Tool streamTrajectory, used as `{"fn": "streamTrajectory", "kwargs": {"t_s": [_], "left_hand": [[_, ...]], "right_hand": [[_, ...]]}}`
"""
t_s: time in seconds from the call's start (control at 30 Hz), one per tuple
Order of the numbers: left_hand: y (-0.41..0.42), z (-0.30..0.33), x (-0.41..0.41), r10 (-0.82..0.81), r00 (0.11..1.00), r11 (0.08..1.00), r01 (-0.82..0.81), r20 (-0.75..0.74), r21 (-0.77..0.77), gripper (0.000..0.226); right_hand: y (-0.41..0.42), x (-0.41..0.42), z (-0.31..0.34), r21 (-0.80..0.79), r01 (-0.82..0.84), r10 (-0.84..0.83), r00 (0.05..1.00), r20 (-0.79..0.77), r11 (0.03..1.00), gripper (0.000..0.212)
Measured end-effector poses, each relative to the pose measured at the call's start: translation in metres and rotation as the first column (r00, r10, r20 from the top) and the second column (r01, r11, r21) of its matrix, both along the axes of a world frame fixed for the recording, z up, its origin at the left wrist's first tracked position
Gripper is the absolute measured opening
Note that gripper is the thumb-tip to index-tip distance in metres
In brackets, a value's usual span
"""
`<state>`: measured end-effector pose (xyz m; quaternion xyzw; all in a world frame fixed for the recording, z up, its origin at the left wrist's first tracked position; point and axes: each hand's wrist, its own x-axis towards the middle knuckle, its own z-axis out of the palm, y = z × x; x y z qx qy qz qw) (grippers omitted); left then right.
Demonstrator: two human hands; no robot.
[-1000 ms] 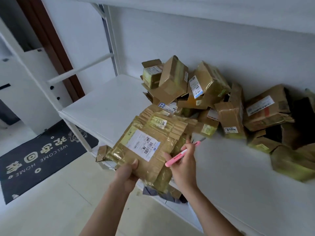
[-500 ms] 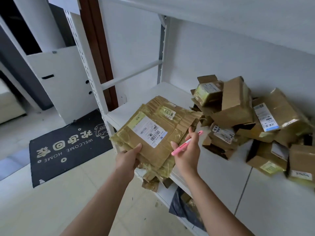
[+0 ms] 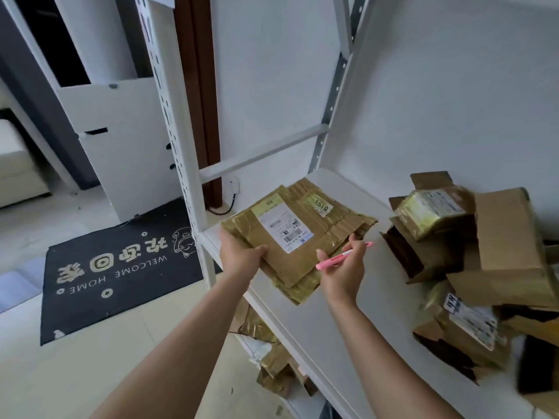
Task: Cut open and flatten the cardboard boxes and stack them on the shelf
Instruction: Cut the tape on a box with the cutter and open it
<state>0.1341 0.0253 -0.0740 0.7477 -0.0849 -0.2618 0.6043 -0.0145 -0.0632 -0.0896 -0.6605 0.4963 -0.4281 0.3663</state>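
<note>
A stack of flattened cardboard boxes (image 3: 305, 234), taped and labelled, lies over the left end of the white shelf (image 3: 348, 316). My left hand (image 3: 240, 257) grips the stack's near left edge, thumb on top. My right hand (image 3: 343, 272) touches the stack's near right edge and holds a pink box cutter (image 3: 344, 254) between its fingers. A heap of unflattened cardboard boxes (image 3: 472, 258) is piled on the shelf to the right.
The shelf's perforated white upright (image 3: 178, 140) stands just left of the stack. More cardboard scraps (image 3: 272, 358) lie on the lower shelf. A black welcome mat (image 3: 118, 267) lies on the floor to the left. A white wall backs the shelf.
Both hands carried the flattened stack leftward and away, from in front of the box heap to the shelf's left end. The view swung left with them.
</note>
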Motion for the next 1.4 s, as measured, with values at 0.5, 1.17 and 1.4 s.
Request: {"fn": "streamTrajectory", "kwargs": {"t_s": [0.5,1.17,1.4], "left_hand": [[-0.069,-0.054,0.113,-0.602,0.679,0.711,0.218,0.42,0.668,0.107],[-0.077,-0.042,0.107,-0.522,0.759,0.85,0.421,0.389,0.318,0.038],[-0.063,-0.023,0.041,-0.555,0.812,0.832,0.537,0.184,0.138,0.035]], "right_hand": [[-0.039,0.084,-0.063,-0.109,0.083,-0.128,0.848,-0.514,0.991,0.071],[-0.027,0.077,-0.032,0.069,0.059,-0.041,0.972,-0.231,0.996,0.031],[-0.003,0.02,0.001,-0.066,0.262,-0.268,0.957,-0.11,0.963,0.027]]}}
